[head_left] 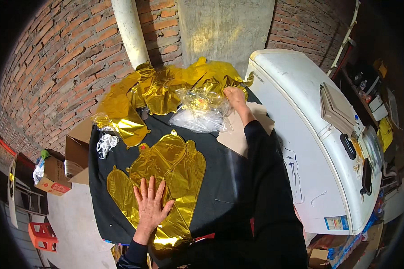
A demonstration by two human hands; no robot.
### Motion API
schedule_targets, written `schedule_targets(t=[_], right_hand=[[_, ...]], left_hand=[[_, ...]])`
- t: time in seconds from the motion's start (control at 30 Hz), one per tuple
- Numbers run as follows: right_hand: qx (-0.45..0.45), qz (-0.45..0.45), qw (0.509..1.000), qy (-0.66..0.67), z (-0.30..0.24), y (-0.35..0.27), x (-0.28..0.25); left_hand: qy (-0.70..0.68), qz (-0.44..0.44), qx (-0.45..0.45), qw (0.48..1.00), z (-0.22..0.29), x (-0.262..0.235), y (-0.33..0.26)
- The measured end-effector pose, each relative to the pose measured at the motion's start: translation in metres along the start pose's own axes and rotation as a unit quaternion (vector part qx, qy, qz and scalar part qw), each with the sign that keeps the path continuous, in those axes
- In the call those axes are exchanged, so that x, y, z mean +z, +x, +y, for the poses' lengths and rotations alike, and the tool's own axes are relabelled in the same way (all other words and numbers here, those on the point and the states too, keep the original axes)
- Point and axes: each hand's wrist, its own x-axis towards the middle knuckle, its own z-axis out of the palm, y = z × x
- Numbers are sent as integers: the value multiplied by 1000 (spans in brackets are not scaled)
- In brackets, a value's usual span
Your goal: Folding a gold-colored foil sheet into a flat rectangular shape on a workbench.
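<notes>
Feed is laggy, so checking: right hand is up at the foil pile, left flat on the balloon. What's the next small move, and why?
Probably draw the right hand back with one gold sheet from the foil pile: its fingers already sit at the pile's edge, while the left hand presses the flat gold balloon on the dark table.

I saw flat gold foil balloons (166, 175) stacked on the black-covered table, with a crumpled clear plastic bag (201, 112) farther back.

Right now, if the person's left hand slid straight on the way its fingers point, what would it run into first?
The left hand lies flat on a gold foil balloon, fingers pointing up the table. Straight on, it would probably just cross more of that foil, then bare black cloth before the clear plastic bags.
</notes>
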Motion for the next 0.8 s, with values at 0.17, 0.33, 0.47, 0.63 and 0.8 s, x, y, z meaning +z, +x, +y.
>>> schedule_targets(t=[0.17,0.33,0.47,0.63,0.8], right_hand=[[75,-11,996,39,6,17,-1],[89,47,969,225,-25,54,-3],[-20,-70,971,228,-112,64,6],[-147,-277,947,-65,-154,47,18],[-26,-296,953,-51,-144,52,17]], left_hand=[[-3,4,6,1000,2,1,1],[-7,13,14,1000,4,6,2],[4,20,5,1000,-3,5,-6],[3,29,4,1000,-6,0,-9],[-24,38,22,999,0,10,4]])
